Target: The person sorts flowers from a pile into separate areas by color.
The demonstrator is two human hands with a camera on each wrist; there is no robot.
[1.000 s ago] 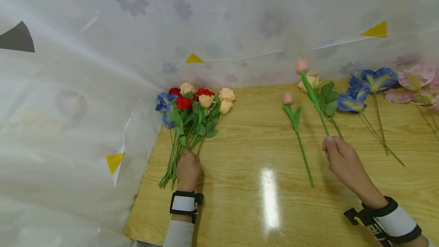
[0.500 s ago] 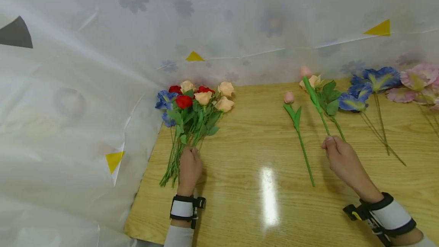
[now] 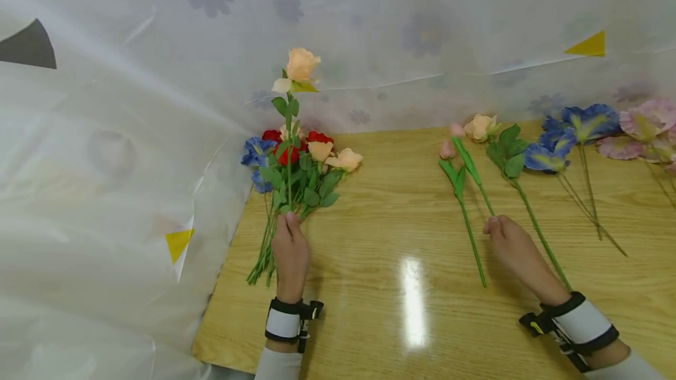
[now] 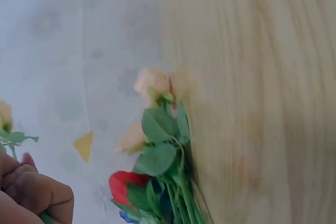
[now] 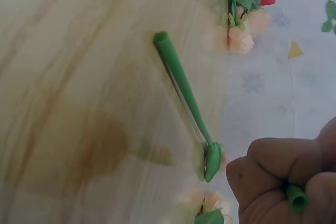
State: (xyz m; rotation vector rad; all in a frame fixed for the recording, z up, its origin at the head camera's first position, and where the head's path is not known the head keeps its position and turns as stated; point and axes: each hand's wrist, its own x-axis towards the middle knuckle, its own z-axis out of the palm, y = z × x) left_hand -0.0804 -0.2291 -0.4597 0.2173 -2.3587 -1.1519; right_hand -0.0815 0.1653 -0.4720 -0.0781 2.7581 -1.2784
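My left hand [image 3: 291,257] grips the stem of a peach rose [image 3: 303,65], raised above a bunch of flowers. That bunch holds red roses [image 3: 289,155], peach roses [image 3: 345,159] and blue irises [image 3: 258,151], its green stems [image 3: 260,263] lying on the table. My right hand [image 3: 520,257] pinches the stem of a pink tulip [image 3: 469,160]. In the right wrist view, the cut end of this tulip's stem [image 5: 297,201] pokes out from the curled fingers. A second pink tulip [image 3: 449,151] lies on the table just left of the held one.
A single peach rose [image 3: 480,127] lies to the right of the tulips, partly under my right forearm. Blue irises [image 3: 549,154] and pink flowers [image 3: 644,119] lie further right on the wooden table [image 3: 369,286]. A pale floral sheet [image 3: 369,28] hangs behind and along the left.
My left hand has lifted one peach rose up out of the bunch. My right hand has brought its tulip left and lower, beside the second tulip.
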